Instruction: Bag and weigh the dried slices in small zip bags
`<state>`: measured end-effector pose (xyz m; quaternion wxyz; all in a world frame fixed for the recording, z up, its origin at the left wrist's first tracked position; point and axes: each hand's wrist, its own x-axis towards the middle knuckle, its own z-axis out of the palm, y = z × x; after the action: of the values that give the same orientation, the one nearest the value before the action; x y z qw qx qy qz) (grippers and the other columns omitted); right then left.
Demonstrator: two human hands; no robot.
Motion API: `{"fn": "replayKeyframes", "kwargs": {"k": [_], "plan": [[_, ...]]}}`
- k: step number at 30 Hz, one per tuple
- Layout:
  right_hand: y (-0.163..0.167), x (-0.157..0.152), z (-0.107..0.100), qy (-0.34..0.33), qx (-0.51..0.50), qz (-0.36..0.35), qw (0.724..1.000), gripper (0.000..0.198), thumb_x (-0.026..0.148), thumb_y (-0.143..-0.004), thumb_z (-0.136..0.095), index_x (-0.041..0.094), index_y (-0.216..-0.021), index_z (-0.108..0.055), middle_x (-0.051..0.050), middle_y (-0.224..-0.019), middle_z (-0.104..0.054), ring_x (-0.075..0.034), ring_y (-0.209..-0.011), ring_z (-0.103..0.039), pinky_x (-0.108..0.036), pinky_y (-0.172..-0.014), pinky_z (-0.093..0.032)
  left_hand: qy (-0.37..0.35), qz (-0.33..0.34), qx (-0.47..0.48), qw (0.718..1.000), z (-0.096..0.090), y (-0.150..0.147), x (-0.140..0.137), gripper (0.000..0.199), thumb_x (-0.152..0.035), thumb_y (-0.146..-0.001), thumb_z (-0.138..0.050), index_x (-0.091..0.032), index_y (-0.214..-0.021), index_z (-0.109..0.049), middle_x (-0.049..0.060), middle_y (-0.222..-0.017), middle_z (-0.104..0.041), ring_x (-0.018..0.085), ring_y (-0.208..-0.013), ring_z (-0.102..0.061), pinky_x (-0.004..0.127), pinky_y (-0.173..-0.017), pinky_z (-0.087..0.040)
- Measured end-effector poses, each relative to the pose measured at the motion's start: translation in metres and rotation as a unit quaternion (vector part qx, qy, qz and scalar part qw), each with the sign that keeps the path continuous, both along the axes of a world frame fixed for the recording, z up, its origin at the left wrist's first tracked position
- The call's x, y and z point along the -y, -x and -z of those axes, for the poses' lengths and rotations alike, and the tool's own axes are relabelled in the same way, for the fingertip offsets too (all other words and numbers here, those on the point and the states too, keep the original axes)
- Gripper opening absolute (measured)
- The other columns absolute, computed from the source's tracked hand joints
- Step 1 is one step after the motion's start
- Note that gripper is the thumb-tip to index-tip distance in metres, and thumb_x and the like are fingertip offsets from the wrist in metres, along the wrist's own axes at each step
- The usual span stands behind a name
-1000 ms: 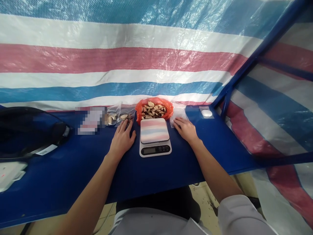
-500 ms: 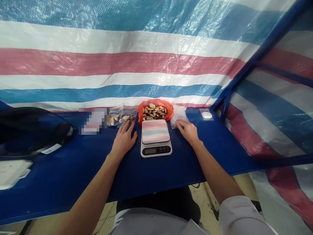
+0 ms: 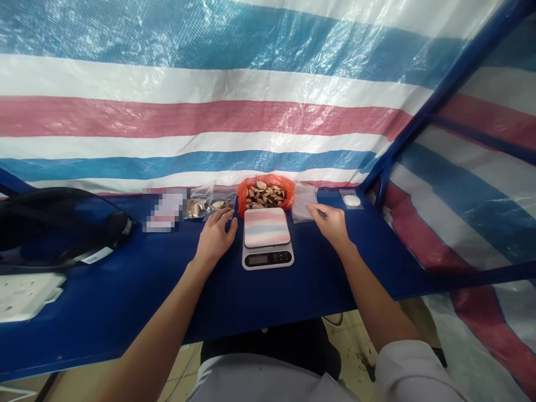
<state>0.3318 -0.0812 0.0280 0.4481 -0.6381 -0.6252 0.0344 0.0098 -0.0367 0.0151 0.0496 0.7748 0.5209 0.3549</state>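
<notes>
A white kitchen scale (image 3: 268,229) with a striped top and a dark display lies between my two hands. Right behind it, an orange plastic bag (image 3: 242,196) is open, full of brown and cream shell-like pieces (image 3: 268,195). My left hand (image 3: 215,237) is left of the scale, palm down with loosely spread fingers and nothing in them. Its fingertips are close to clear bags (image 3: 201,207) holding a few similar pieces. My right hand (image 3: 331,224) has thumb and forefinger pinched at the right edge of the flat clear plastic bags (image 3: 304,202).
Far right lies a white rounded object (image 3: 352,200) in a small clear bag. At left are a blurred-out packet (image 3: 165,211), a black headband-like device (image 3: 113,223) and a white power strip (image 3: 29,296). Striped sheeting (image 3: 209,120) hangs behind the blue table (image 3: 268,304).
My right hand has shifted slightly right along the clear bags, its fingers now more curled. My left fingers have lifted and drawn in a little. The view has tilted slightly.
</notes>
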Motion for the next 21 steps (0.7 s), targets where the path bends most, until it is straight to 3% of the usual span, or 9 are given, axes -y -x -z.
{"fn": "replayKeyframes", "kwargs": {"k": [4,9,13,18,21], "plan": [[0.006,0.006,-0.019,-0.005,-0.102,-0.043,0.994,0.032,0.050,-0.088,-0.062,0.024,-0.092,-0.080,-0.004,-0.093,-0.081,-0.028,-0.090,-0.076,-0.038,-0.084,-0.059,0.021,0.030,0.089,0.995,-0.021,-0.014,0.004,0.038,-0.039,-0.095,-0.046,-0.017,-0.111,-0.072,0.012,-0.117,-0.073,0.027,-0.114,-0.066,0.039,-0.102,-0.051],[0.024,0.004,-0.036,0.023,-0.267,-0.130,0.955,0.032,0.051,-0.081,-0.072,0.022,-0.091,-0.080,-0.003,-0.095,-0.081,-0.028,-0.094,-0.075,-0.040,-0.088,-0.059,0.107,0.094,0.190,0.972,-0.038,-0.035,0.005,0.043,-0.047,-0.094,-0.050,-0.015,-0.110,-0.074,0.012,-0.115,-0.075,0.029,-0.109,-0.068,0.039,-0.098,-0.054],[0.042,-0.002,-0.040,0.061,-0.355,-0.200,0.911,0.032,0.054,-0.076,-0.077,0.024,-0.088,-0.081,-0.002,-0.092,-0.080,-0.026,-0.090,-0.076,-0.043,-0.089,-0.060,0.244,0.136,0.297,0.913,-0.042,-0.052,0.000,0.053,-0.058,-0.086,-0.062,-0.016,-0.115,-0.073,0.013,-0.121,-0.072,0.031,-0.109,-0.067,0.040,-0.086,-0.060],[0.060,-0.010,-0.035,0.106,-0.406,-0.274,0.865,0.033,0.056,-0.075,-0.077,0.025,-0.087,-0.081,-0.003,-0.094,-0.080,-0.026,-0.093,-0.076,-0.042,-0.091,-0.060,0.350,0.202,0.414,0.816,-0.043,-0.060,-0.013,0.055,-0.054,-0.079,-0.074,-0.019,-0.121,-0.071,0.012,-0.128,-0.069,0.029,-0.118,-0.064,0.041,-0.099,-0.054],[0.066,-0.016,-0.031,0.115,-0.422,-0.297,0.849,0.036,0.058,-0.075,-0.076,0.025,-0.088,-0.081,-0.003,-0.096,-0.080,-0.025,-0.095,-0.075,-0.042,-0.093,-0.059,0.393,0.216,0.437,0.780,-0.044,-0.057,-0.019,0.054,-0.050,-0.077,-0.076,-0.020,-0.122,-0.071,0.012,-0.123,-0.072,0.028,-0.114,-0.067,0.042,-0.101,-0.052]]}}
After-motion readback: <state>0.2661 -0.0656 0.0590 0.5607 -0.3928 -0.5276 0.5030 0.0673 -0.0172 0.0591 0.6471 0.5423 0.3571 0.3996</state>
